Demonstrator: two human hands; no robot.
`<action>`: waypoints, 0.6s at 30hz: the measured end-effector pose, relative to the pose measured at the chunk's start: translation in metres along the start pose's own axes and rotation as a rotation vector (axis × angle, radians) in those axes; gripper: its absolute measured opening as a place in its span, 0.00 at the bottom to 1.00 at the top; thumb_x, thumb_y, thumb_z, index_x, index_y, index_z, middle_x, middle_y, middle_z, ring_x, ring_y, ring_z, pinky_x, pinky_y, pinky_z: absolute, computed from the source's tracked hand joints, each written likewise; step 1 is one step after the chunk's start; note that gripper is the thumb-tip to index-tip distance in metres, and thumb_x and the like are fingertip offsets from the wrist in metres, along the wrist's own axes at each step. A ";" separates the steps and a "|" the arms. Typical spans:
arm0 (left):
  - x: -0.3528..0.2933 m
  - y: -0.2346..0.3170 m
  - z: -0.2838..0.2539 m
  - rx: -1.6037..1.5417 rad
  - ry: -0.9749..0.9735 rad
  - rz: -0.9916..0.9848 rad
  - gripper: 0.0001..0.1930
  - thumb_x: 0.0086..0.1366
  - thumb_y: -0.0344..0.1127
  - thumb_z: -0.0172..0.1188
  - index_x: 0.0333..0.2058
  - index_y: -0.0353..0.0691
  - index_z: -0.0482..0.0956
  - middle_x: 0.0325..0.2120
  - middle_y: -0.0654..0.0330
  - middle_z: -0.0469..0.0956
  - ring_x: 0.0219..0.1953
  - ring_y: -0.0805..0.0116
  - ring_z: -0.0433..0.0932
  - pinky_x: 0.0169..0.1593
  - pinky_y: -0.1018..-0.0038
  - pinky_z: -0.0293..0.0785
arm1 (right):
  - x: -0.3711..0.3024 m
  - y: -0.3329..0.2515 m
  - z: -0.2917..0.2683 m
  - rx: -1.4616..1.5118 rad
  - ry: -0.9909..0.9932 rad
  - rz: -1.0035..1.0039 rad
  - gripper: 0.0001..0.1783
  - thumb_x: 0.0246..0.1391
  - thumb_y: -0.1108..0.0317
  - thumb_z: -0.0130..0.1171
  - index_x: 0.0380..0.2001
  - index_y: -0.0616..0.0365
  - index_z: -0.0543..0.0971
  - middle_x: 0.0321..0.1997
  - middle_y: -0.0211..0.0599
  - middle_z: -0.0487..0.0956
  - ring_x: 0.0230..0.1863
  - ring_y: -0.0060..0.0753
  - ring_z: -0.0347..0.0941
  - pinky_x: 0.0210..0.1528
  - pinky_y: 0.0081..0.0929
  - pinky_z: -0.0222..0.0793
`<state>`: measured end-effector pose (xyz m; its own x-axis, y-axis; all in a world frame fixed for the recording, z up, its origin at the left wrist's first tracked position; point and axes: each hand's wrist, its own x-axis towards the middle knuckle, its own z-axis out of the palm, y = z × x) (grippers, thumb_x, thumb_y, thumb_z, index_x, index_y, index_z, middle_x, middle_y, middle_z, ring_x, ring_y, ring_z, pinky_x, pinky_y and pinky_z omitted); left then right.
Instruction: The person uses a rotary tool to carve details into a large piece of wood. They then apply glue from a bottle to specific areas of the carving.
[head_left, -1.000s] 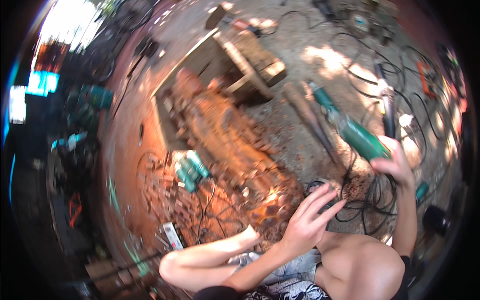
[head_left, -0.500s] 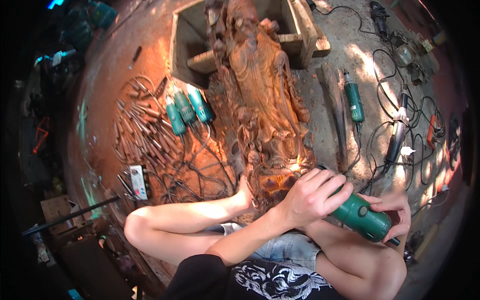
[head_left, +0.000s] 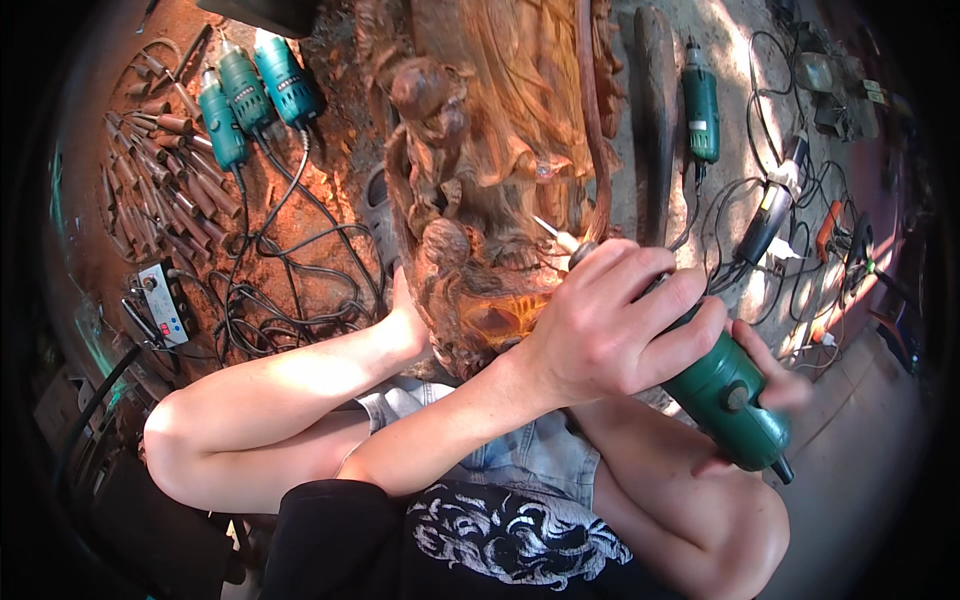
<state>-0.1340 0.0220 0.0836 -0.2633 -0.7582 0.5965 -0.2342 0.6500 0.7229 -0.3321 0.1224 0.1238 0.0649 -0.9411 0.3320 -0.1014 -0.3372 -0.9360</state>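
We gripped green die grinder [head_left: 725,390] at five o'clock: left hand [head_left: 610,320] wrapped round nose, right hand [head_left: 775,365] clasped rear. Judged stiff, heavy. Tip at wood carving [head_left: 490,170].

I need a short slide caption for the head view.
Both hands grip a green rotary tool, its bit at a wood carving.

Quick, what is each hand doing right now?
Left hand: closed around the front of the green power tool.
Right hand: closed on the tool's rear, mostly hidden behind it.
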 end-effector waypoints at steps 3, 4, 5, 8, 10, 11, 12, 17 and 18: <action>-0.001 -0.001 0.003 0.002 0.034 -0.034 0.14 0.49 0.36 0.68 0.38 0.46 0.86 0.35 0.63 0.81 0.36 0.64 0.83 0.35 0.70 0.79 | 0.003 0.006 -0.002 -0.147 -0.031 -0.057 0.44 0.49 0.41 0.81 0.56 0.49 0.65 0.59 0.81 0.75 0.53 0.79 0.83 0.53 0.53 0.88; 0.000 -0.002 0.006 0.000 0.053 -0.053 0.14 0.48 0.35 0.69 0.36 0.45 0.86 0.34 0.62 0.80 0.34 0.64 0.83 0.33 0.70 0.79 | 0.008 0.001 -0.005 -0.145 -0.055 -0.017 0.43 0.49 0.41 0.81 0.56 0.49 0.65 0.59 0.81 0.75 0.53 0.78 0.83 0.53 0.52 0.87; 0.000 -0.003 0.007 0.010 0.071 -0.056 0.14 0.47 0.35 0.69 0.36 0.45 0.86 0.33 0.62 0.80 0.34 0.63 0.83 0.33 0.70 0.79 | 0.011 -0.001 -0.007 -0.142 -0.076 0.002 0.42 0.50 0.42 0.81 0.55 0.49 0.66 0.59 0.80 0.76 0.53 0.78 0.82 0.53 0.52 0.88; 0.002 -0.005 0.009 0.037 0.132 -0.061 0.15 0.45 0.34 0.71 0.35 0.45 0.86 0.32 0.62 0.80 0.32 0.62 0.82 0.33 0.69 0.79 | 0.024 -0.002 -0.012 -0.101 -0.139 0.039 0.40 0.52 0.44 0.80 0.55 0.48 0.66 0.60 0.79 0.76 0.55 0.78 0.82 0.54 0.51 0.87; 0.001 -0.007 0.011 0.058 0.176 -0.069 0.15 0.45 0.34 0.71 0.35 0.44 0.86 0.32 0.62 0.80 0.32 0.62 0.82 0.33 0.69 0.79 | 0.028 -0.004 -0.011 -0.075 -0.148 0.070 0.39 0.52 0.45 0.80 0.55 0.48 0.66 0.61 0.78 0.75 0.57 0.78 0.81 0.56 0.52 0.87; 0.001 -0.008 0.012 0.064 0.188 -0.072 0.15 0.45 0.34 0.71 0.35 0.44 0.86 0.32 0.62 0.80 0.32 0.62 0.82 0.33 0.69 0.79 | 0.030 -0.007 -0.007 -0.086 -0.135 0.099 0.39 0.52 0.46 0.80 0.55 0.48 0.66 0.62 0.79 0.75 0.58 0.78 0.80 0.57 0.53 0.86; 0.001 -0.009 0.013 0.068 0.201 -0.076 0.15 0.45 0.34 0.71 0.35 0.44 0.86 0.32 0.62 0.80 0.32 0.62 0.82 0.34 0.69 0.79 | 0.030 -0.009 -0.006 -0.098 -0.123 0.118 0.38 0.52 0.46 0.80 0.55 0.48 0.66 0.62 0.79 0.74 0.58 0.79 0.80 0.58 0.54 0.85; 0.001 -0.008 0.013 0.075 0.225 -0.094 0.15 0.45 0.34 0.71 0.36 0.44 0.86 0.32 0.62 0.80 0.32 0.62 0.82 0.34 0.69 0.79 | 0.028 -0.007 -0.012 -0.115 -0.153 0.127 0.39 0.52 0.45 0.80 0.55 0.49 0.66 0.62 0.79 0.74 0.58 0.80 0.80 0.58 0.58 0.84; 0.002 -0.008 0.014 0.066 0.226 -0.094 0.15 0.45 0.34 0.71 0.36 0.44 0.86 0.32 0.62 0.80 0.32 0.62 0.82 0.34 0.69 0.79 | 0.030 -0.008 -0.014 -0.126 -0.164 0.116 0.39 0.53 0.44 0.79 0.55 0.49 0.66 0.61 0.79 0.75 0.57 0.79 0.80 0.58 0.58 0.84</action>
<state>-0.1453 0.0162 0.0742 -0.0236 -0.8028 0.5957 -0.3099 0.5724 0.7591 -0.3428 0.0968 0.1426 0.2051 -0.9602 0.1898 -0.2400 -0.2373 -0.9413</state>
